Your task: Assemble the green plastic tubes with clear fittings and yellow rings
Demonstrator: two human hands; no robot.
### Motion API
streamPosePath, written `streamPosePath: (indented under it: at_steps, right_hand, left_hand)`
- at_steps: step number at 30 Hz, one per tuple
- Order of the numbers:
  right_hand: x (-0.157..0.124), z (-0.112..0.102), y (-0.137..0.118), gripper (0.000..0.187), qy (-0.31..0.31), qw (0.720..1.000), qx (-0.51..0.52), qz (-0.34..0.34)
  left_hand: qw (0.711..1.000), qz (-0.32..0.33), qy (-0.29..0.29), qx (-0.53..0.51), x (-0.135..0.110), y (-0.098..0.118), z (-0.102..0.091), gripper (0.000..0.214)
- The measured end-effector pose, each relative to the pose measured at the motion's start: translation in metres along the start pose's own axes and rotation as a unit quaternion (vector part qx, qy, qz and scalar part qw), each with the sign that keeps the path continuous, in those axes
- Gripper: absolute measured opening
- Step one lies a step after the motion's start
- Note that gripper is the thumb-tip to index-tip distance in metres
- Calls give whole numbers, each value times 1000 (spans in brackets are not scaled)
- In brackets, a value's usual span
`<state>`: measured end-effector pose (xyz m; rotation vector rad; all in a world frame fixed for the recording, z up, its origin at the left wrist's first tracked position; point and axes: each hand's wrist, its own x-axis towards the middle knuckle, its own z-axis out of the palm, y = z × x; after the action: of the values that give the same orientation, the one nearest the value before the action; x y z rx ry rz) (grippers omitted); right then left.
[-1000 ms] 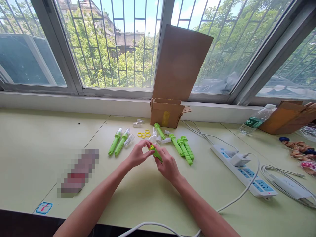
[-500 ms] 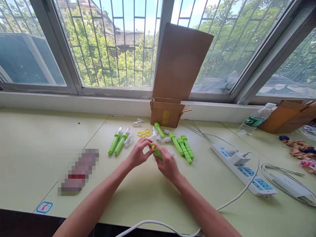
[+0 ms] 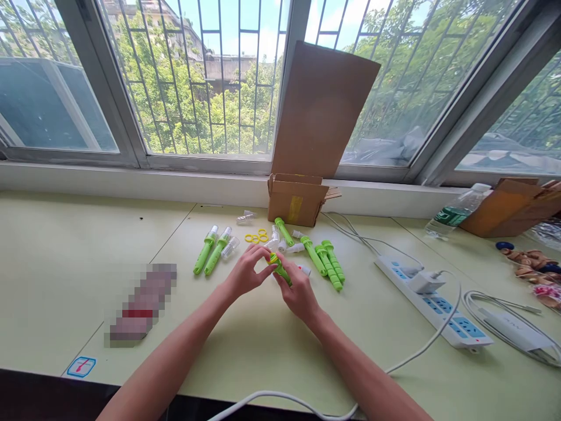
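Observation:
My right hand [image 3: 298, 289] is wrapped round a green plastic tube [image 3: 283, 271], its upper end tilted away to the left. A yellow ring [image 3: 273, 259] sits around that upper end, and the thumb and forefinger of my left hand [image 3: 246, 272] close on it from the side. Beyond my hands lie several loose yellow rings [image 3: 255, 237] and clear plastic caps [image 3: 229, 248]. To the left are two green tubes [image 3: 214, 256] with clear caps on; several uncapped green tubes [image 3: 314, 257] lie to the right. A white piece with a red spot [image 3: 304, 269] shows behind my right hand.
An open cardboard box [image 3: 293, 202] stands against the window sill. A white power strip [image 3: 432, 304] with plugs and cables lies to the right, near a coiled cable [image 3: 512, 327] and a water bottle [image 3: 458, 211]. A blurred-out object [image 3: 142, 304] is on the left.
The yellow ring and the tube's end show more clearly between my fingers. My right hand has shifted very slightly, uncovering more of the white piece behind it.

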<state>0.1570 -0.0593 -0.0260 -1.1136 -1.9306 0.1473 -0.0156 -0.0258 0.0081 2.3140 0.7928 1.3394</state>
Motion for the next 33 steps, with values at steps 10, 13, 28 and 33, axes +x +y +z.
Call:
streamPosePath:
  at_steps: [10,13,28,33]
  right_hand:
    - [3,-1,-5,46,16,998,55,6]
    - [2,-1,-8,46,25,998,57,23]
    - [1,-3,-11,47,24,992,99,79]
    - [-1,-1,-11,48,25,984,145,103]
  left_hand:
    - [999,-17,17,-23,-1,-3,2,13]
    - [999,-23,20,-28,-1,-3,2,15]
    - [996,-59,28,-54,-2,-8,6,19]
    - [995,-66,32,-73,-3,-8,8,20]
